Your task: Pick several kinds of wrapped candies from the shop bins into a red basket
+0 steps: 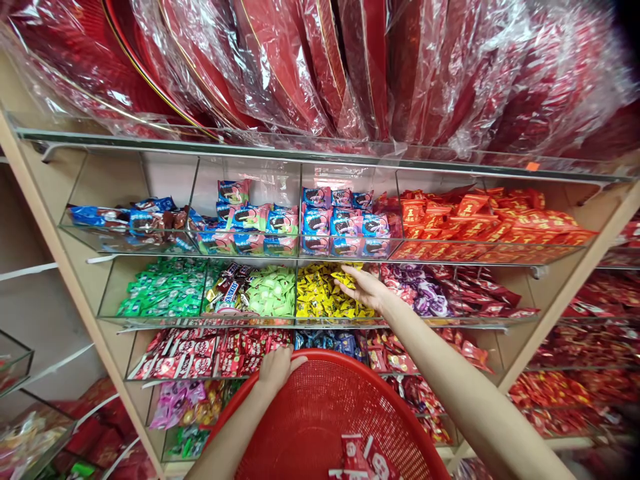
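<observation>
A large red mesh basket (320,393) is at the bottom middle, with a few red-and-white wrapped sweets (356,455) inside. My left hand (278,368) grips its upper left rim, fingers closed over the edge. My right hand (361,288) reaches into a shelf compartment of yellow wrapped sweets (320,293). Its fingers are apart over the pile, and nothing shows in its grip. Left of the yellow pile lie pale green sweets (271,291) and Snickers packs (230,290); to the right are purple wrapped sweets (433,291).
Glass shelf edges (345,259) run across in front of me, above and below my right hand. Blue-and-pink biscuit packs (345,223) and orange-red packets (465,217) fill the shelf above. Plastic-wrapped red items (280,67) stand on top. A wooden side panel (65,267) is at left.
</observation>
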`<action>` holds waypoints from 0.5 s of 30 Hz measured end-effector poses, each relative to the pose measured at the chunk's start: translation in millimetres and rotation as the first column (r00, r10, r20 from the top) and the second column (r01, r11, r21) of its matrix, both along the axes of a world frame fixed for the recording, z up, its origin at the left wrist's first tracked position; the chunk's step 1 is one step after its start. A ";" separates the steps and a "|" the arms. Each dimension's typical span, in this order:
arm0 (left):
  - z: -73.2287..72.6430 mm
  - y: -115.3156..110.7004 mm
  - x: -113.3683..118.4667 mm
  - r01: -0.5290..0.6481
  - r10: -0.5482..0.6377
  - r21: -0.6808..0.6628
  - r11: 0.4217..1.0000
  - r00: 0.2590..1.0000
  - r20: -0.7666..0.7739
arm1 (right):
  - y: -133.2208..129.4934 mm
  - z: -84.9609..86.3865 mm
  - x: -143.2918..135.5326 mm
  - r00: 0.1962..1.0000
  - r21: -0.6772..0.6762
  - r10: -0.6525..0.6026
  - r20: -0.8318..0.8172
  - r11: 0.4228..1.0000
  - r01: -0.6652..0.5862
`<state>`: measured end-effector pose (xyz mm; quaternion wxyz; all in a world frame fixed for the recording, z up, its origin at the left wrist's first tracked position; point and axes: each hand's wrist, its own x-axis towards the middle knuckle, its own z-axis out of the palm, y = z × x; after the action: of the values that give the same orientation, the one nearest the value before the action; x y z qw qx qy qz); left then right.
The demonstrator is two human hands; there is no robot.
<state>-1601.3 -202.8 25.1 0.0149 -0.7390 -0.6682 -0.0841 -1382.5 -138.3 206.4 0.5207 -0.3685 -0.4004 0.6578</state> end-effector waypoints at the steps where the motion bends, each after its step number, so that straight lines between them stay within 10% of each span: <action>1: 0.7 -0.2 0.2 0.000 0.000 0.000 1.000 1.000 -0.003 | -8.0 -0.7 0.2 1.000 -0.001 0.025 0.002 1.000 -0.025; 8: 5.7 -3.1 1.1 0.007 -0.007 -0.012 1.000 1.000 -0.019 | -95.8 -31.1 -12.5 0.919 0.067 0.364 0.154 0.924 -0.377; 15: 6.9 -3.9 1.4 0.017 -0.017 -0.003 1.000 0.999 -0.030 | -172.8 -134.7 -52.3 0.425 -0.123 0.695 0.580 0.591 -0.798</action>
<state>-1599.9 -206.7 32.1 0.0231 -0.7459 -0.6618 -0.0720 -1434.8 -311.1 71.6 0.0565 -0.2844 -0.7126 0.6389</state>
